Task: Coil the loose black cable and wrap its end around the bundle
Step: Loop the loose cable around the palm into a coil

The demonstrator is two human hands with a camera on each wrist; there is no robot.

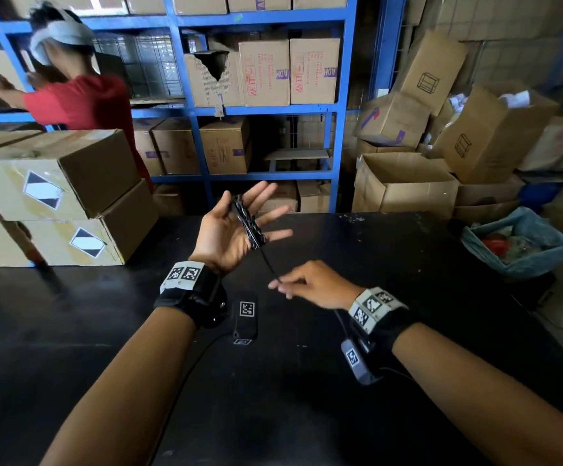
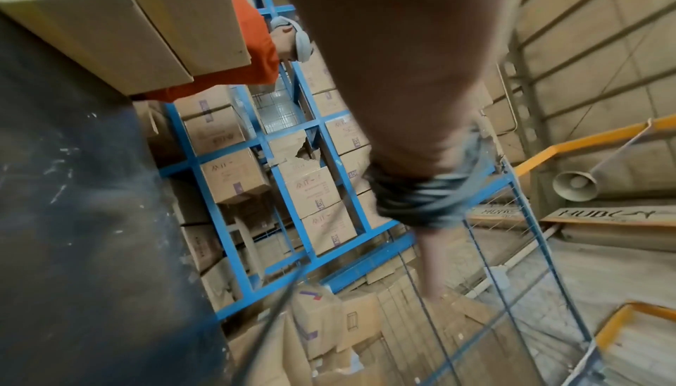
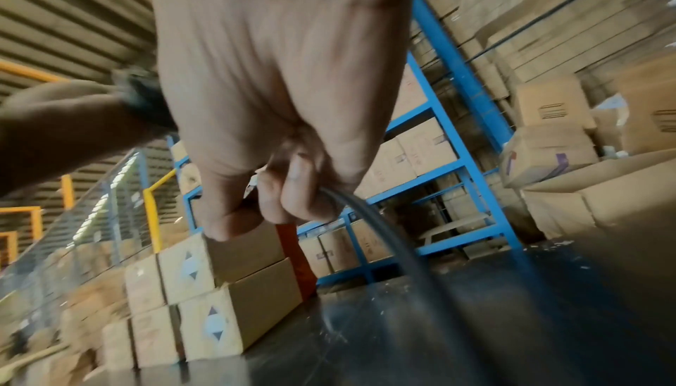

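My left hand [image 1: 236, 227] is raised palm-up over the black table [image 1: 407, 264], its fingers straight and spread. The black cable's coil [image 1: 251, 223] is wound in several turns across those fingers; the left wrist view shows the same turns of the coil [image 2: 420, 198] around one finger. From the coil a taut strand [image 1: 266, 260] runs down and right to my right hand [image 1: 285, 287], which pinches it between thumb and curled fingers. In the right wrist view the cable [image 3: 384, 236] leaves my right hand [image 3: 289, 195] and trails down toward the table.
Two stacked cardboard boxes [image 1: 55, 183] stand on the table's left. A person in a red shirt [image 1: 81, 99] works at blue shelving [image 1: 337, 129] behind. Open boxes [image 1: 404, 183] and a blue-lined bin [image 1: 522, 243] crowd the right. A small black tagged device [image 1: 246, 317] lies between my wrists.
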